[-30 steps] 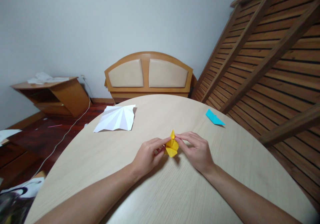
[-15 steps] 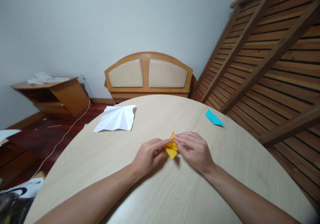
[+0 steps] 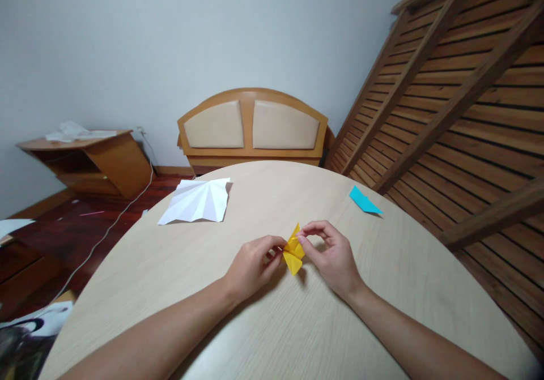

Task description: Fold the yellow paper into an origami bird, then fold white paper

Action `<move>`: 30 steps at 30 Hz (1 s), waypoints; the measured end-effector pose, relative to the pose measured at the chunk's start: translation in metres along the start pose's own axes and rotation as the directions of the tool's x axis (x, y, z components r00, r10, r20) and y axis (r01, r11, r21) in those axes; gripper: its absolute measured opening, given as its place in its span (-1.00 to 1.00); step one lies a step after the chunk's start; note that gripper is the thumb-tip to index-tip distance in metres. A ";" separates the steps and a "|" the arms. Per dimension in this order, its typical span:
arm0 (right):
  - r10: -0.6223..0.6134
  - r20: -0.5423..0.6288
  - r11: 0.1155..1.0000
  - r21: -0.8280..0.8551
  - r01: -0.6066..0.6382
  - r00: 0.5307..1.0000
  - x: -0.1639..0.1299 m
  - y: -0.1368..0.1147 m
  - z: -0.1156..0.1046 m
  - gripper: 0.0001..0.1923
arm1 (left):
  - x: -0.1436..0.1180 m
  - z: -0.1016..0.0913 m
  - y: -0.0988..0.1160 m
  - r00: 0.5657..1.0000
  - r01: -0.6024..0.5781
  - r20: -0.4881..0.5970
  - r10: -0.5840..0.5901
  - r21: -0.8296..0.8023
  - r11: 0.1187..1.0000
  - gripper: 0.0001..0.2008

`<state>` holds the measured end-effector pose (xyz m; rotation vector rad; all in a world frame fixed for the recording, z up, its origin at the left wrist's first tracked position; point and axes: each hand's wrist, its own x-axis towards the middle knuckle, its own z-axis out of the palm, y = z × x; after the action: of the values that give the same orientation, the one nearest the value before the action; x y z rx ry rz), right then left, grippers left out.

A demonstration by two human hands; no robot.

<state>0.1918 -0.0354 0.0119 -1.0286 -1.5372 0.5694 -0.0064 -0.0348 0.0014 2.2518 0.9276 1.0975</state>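
Yellow folded paper point(image 3: 293, 251) is sitting at frame centre, just above the tabletop point(image 3: 272, 317). Its long axis is running near-vertical in frame, the lower tip pointing toward the bottom edge. Left hand point(image 3: 250, 265) is pinching its left side in a closed grip; right hand point(image 3: 331, 255) is pinching its upper right flap likewise. White creased sheet point(image 3: 198, 200) is lying upper left; blue paper point(image 3: 364, 200) upper right.

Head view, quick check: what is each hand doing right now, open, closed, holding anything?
Left hand: closed, fingers pinching the left side of the yellow folded paper.
Right hand: closed, fingers pinching the paper's upper right edge.
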 end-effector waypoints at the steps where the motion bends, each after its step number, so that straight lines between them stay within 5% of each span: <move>1: 0.009 -0.005 1.000 0.018 -0.009 1.000 0.000 0.001 0.001 -0.89 | 0.000 0.000 0.000 1.000 0.004 0.002 -0.004 0.000 1.000 -0.83; 15: 0.065 0.092 0.994 0.082 -0.072 0.994 -0.002 -0.004 0.005 -0.85 | -0.001 0.001 0.000 0.999 0.036 0.004 -0.036 -0.029 0.999 -0.85; 30: -0.021 0.123 1.000 0.008 0.020 0.992 -0.001 -0.004 0.001 -0.89 | 0.001 0.002 0.002 0.997 0.068 0.053 -0.065 -0.061 0.996 -0.83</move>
<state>0.1894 -0.0381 0.0148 -0.9864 -1.6508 0.6335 -0.0039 -0.0358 0.0018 2.1722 0.9273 1.0215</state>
